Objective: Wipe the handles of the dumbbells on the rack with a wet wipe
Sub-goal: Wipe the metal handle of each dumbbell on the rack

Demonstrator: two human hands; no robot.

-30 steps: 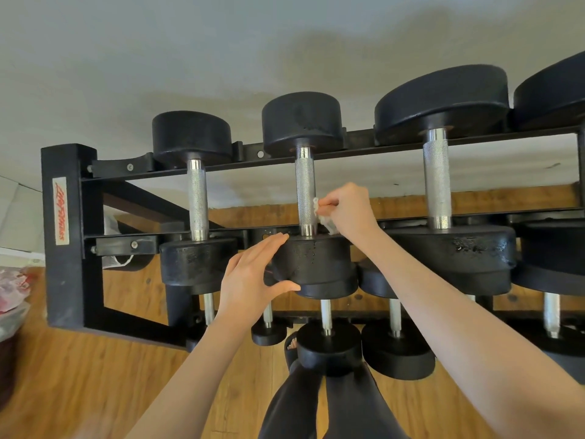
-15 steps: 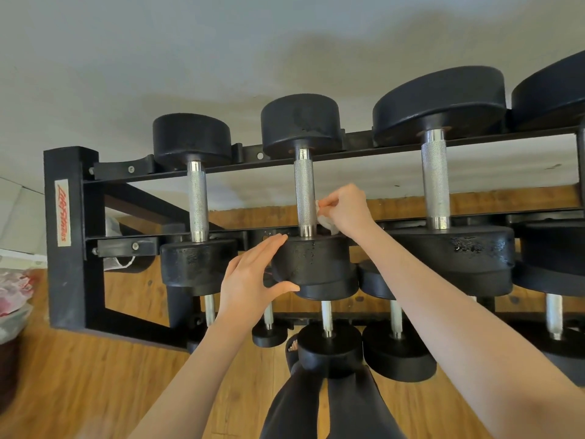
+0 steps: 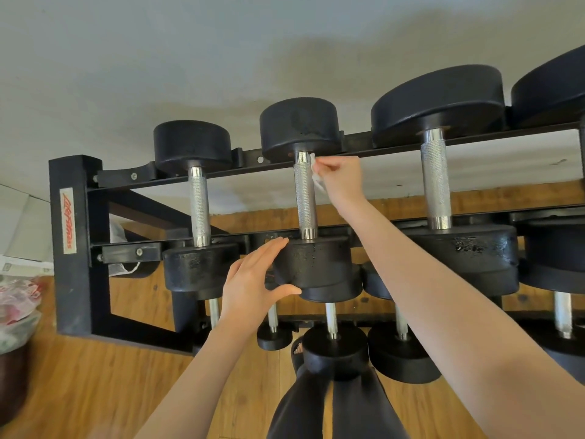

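A black dumbbell rack [image 3: 74, 248] holds black dumbbells with knurled steel handles on its top tier. My right hand [image 3: 342, 180] pinches a white wet wipe [image 3: 316, 175] against the right side of the middle dumbbell's handle [image 3: 304, 198], near its far end. My left hand [image 3: 253, 283] cups the left side of that dumbbell's near head [image 3: 316, 264], thumb underneath. The left dumbbell's handle [image 3: 199, 207] and the bigger right dumbbell's handle [image 3: 436, 179] stand untouched on either side.
A lower tier carries several smaller dumbbells [image 3: 335, 353] under my arms. My dark-clad legs [image 3: 332, 407] stand on the wooden floor [image 3: 95, 391]. A bin with a printed plastic bag [image 3: 15, 312] sits at the left edge. The grey wall [image 3: 221, 58] is behind the rack.
My right hand slid the wipe along the middle handle, from its near end by the front head to its far end. My left hand stayed on the near head.
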